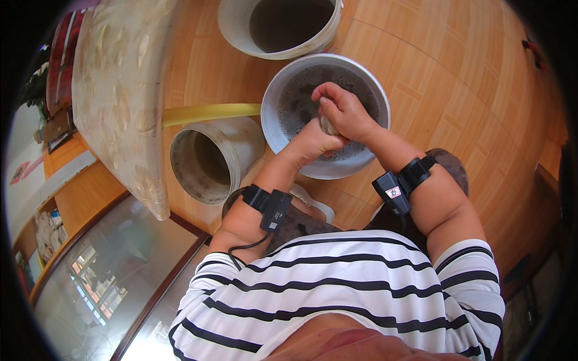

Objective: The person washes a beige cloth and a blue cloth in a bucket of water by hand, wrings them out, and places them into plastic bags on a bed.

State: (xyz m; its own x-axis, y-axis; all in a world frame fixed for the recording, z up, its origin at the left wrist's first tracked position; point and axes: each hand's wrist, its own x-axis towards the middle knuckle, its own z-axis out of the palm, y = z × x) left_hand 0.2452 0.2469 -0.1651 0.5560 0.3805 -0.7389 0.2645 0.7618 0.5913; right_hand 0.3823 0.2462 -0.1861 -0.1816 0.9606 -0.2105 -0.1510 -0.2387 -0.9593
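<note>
A light metal basin [268,118] holds murky grey, bubbly water. Over it, my left hand [318,140] and my right hand [347,113] are pressed together around a wet, greyish-brown cloth [328,125]. Only a small part of the cloth shows between the palms and fingers, so its shape is hidden. The right hand lies above and to the right, its fingers curled over; the left hand grips from below, with most of its fingers out of sight.
Beyond the basin stands a large white bucket [311,45] of dark water. A smaller stained bucket [235,149] with murky water is left of the basin, beside a yellow strip [212,113]. A patterned cover [122,90] hangs at the left. Wood-patterned flooring [451,90] extends right.
</note>
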